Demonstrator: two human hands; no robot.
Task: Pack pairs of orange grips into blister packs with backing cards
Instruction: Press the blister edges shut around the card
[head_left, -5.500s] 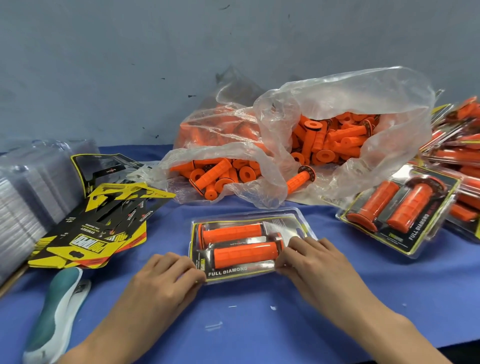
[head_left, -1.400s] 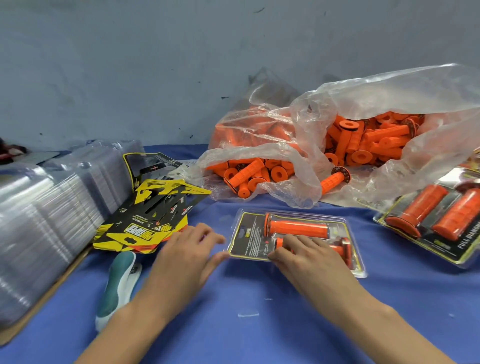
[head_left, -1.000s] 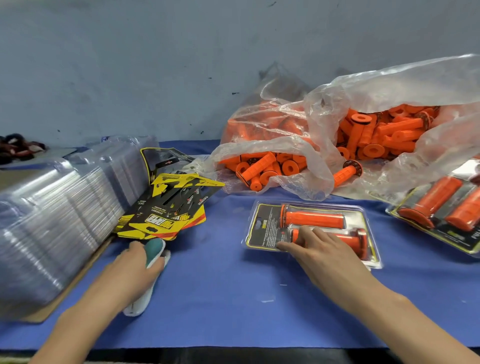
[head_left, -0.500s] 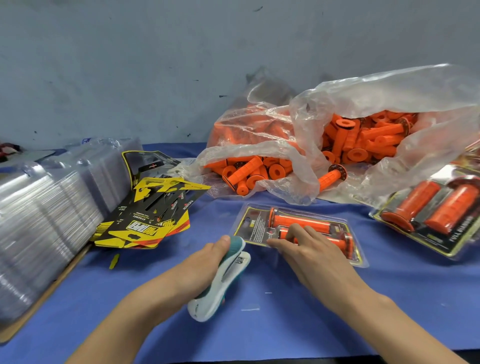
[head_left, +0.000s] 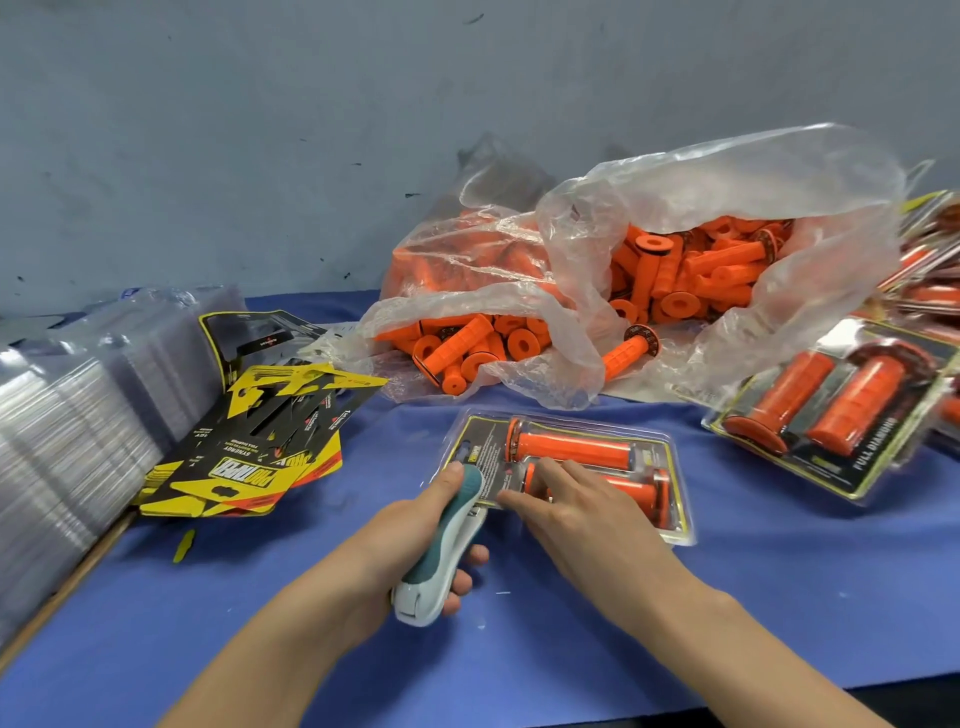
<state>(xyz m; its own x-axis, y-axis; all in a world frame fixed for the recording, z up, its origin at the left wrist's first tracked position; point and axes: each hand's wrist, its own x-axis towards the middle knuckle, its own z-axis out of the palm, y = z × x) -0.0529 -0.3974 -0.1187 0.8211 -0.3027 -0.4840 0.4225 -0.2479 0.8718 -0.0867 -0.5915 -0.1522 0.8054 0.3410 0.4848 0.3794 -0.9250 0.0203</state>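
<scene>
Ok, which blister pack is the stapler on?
The middle pack, flat under the right hand, with the stapler at its left edge; the right-side pack lies untouched.

L hand (head_left: 410, 530) bare | R hand (head_left: 576, 514) bare | 2 forearms (head_left: 291, 639) bare to frame edge

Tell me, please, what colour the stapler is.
The stapler is teal on top and white underneath, seen best in the head view.

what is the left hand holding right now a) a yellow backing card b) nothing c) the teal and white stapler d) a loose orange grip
c: the left hand is curled round the teal and white stapler, whose nose sits at the edge of the blister pack that the right hand presses on.
</scene>
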